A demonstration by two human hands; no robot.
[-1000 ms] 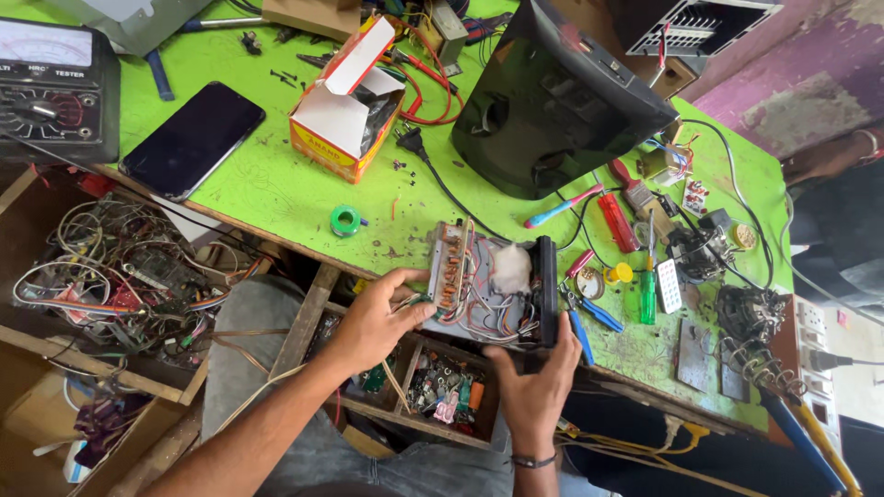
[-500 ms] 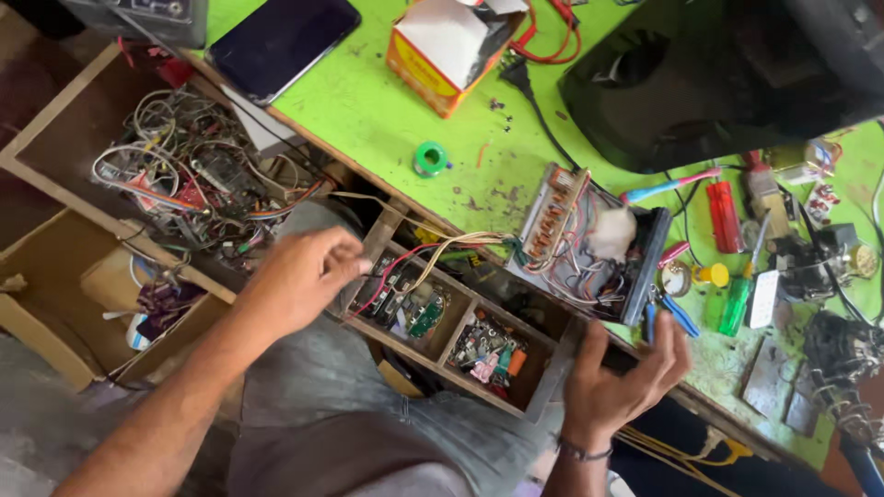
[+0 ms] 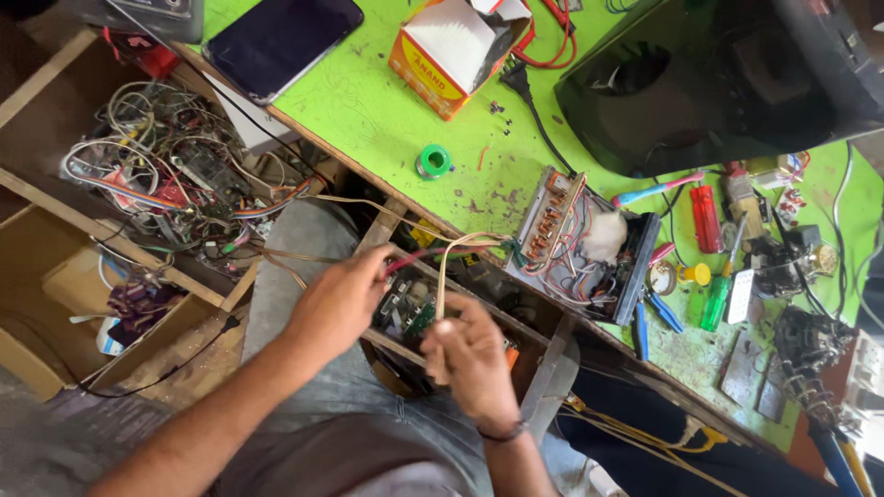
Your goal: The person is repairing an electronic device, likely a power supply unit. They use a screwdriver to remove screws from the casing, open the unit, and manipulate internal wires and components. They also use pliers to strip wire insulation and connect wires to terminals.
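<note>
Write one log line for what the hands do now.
left hand: pinching red wire | right hand: holding pale wire | circuit unit: on green table

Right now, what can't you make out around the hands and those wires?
- Head view: the grip of the right hand on the tan wire is hidden by its own fingers.
- Red wire at the left hand is motion-blurred.
- Wire ends in the open chassis are too small.
- Black housing is cut off by the top edge.

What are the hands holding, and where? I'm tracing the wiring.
Both hands pinch loose wires running from the open circuit unit: left hand a red wire, right hand a pale wire, near their free ends.
</note>
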